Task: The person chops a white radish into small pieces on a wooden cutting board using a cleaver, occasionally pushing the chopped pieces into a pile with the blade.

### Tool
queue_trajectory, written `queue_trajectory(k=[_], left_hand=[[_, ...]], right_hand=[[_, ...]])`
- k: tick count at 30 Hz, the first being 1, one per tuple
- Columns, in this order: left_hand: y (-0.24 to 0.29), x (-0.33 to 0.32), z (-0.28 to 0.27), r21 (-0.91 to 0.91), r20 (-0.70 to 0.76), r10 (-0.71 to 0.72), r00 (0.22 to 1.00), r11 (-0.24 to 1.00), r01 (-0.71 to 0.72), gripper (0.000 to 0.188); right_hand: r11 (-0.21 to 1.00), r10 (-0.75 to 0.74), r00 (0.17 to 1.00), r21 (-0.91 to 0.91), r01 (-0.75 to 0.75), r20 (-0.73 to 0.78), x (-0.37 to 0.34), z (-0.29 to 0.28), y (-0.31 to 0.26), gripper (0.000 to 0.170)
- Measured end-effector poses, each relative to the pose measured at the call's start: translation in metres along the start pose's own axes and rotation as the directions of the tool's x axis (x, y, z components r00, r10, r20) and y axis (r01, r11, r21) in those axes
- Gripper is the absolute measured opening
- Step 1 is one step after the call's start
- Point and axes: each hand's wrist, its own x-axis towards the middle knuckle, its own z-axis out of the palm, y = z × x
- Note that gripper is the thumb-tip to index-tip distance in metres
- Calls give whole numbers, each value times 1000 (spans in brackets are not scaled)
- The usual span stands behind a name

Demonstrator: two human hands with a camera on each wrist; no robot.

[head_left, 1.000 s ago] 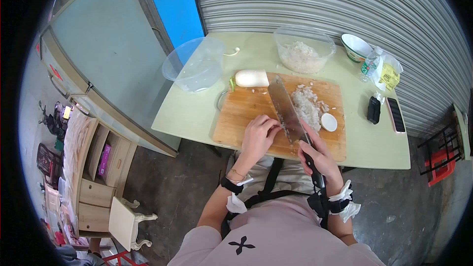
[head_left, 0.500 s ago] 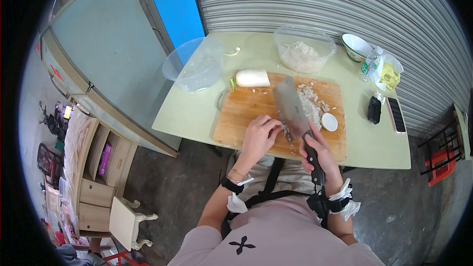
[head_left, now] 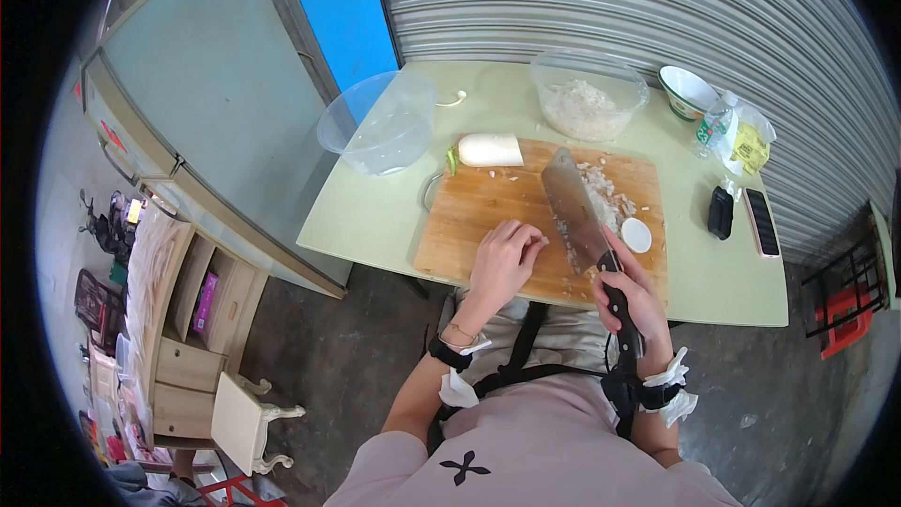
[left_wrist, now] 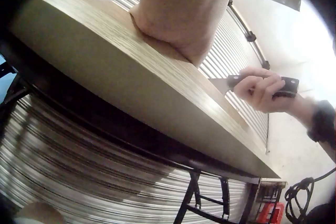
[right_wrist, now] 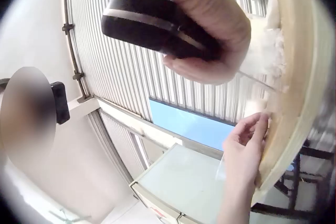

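Note:
My right hand (head_left: pixel 631 293) grips the black handle of a cleaver (head_left: pixel 574 211), its broad blade slanting over the wooden cutting board (head_left: pixel 469 216). Bits of white radish cling along the blade's left side. Left of the blade, my left hand (head_left: pixel 507 258) has its fingers bent, and a small white radish piece (head_left: pixel 544 241) shows at the pinched fingertips. In the right wrist view the left hand (right_wrist: pixel 245 148) is low at the board's edge. Chopped white radish (head_left: pixel 605 197) lies heaped right of the blade, beside a small white dish (head_left: pixel 635 236). A cut white radish (head_left: pixel 491 150) rests at the board's back left.
Behind the board stands a clear tub (head_left: pixel 589 103) of chopped radish. An empty-looking clear basin (head_left: pixel 380 131) is at the left. On the right are a bowl (head_left: pixel 688 92), a bottle (head_left: pixel 718 122), a yellow packet (head_left: pixel 751 145), a black case (head_left: pixel 720 213) and a phone (head_left: pixel 761 222).
The cleaver has turned from edge-on to showing its broad face and back to a steeper tilt, now a little farther from the left fingertips. The whole view has shifted slightly right.

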Motion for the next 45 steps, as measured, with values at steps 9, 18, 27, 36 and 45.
queue_trajectory(k=[9,18,27,36,45], left_hand=[[1,0,-1,7,29,-26,999,1000,26,8],[1,-1,-1,3,37,-24,999,1000,24,9],[3,0,-4,45,40,-15,999,999,13,10],[2,0,-1,22,-30,49,998,999,-48,13],[4,1,-2,24,-10,-37,999,999,37,12]], right_hand=[[984,-96,994,-157,85,-61,-12,13,-11,66],[948,-95,995,-309,78,-42,-15,18,-12,65],[926,-101,995,-364,97,8,-7,13,0,63],[941,-167,984,-306,142,-57,-27,24,-20,62],[957,-131,991,-261,124,-10,-18,23,-7,62]])
